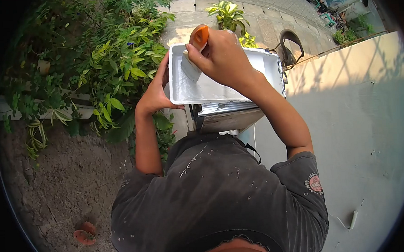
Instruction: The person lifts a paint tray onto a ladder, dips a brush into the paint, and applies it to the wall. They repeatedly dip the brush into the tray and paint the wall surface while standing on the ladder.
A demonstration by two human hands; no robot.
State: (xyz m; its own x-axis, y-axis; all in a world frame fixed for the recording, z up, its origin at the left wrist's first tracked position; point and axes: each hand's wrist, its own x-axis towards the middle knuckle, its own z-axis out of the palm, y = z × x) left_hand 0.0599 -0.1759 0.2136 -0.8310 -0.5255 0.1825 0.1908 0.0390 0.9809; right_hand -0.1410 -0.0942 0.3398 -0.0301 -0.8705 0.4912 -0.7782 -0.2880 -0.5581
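A paintbrush (190,69) with an orange handle is gripped in my right hand (224,57). Its bristles point down into a white paint tray (219,100), against the inner left end. White wet paint coats the tray floor there. My left hand (157,93) clasps the tray's left end from outside, some fingers hidden behind the wall. Under the tray stands a worn box-like support (229,121) with a silvery upper edge. My right forearm crosses over the tray and covers part of it. White specks show on my right hand.
Leafy shrubs (118,62) crowd the left side, above bare soil (64,177). To the right runs a grey wall (346,133) with a pale sunlit band. A potted plant (228,14) and a dark chair-like frame (291,45) stand beyond the tray. Farther off lies a paved lane (269,3).
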